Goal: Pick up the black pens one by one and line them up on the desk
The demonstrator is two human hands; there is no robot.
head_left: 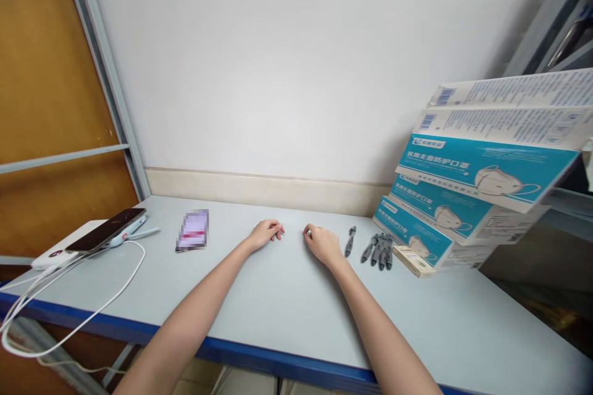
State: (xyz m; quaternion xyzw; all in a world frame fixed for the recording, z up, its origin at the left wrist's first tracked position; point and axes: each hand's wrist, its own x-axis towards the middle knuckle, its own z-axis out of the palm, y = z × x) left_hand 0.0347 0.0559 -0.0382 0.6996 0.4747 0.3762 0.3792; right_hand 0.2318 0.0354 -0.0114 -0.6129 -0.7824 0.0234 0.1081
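My left hand rests on the grey tabletop, its fingers curled in and nothing visible held in them. Across a short gap, my right hand also lies loosely closed on the surface, and no object shows in it. Just to the right of that hand is a single grey pen. Beyond it, several similar grey pens lie side by side. A small cream box sits next to them.
Blue and white mask boxes are stacked at the right. On the left lie a phone with a blurred screen, a dark phone, a white box and looping white cables. A white wall rises behind.
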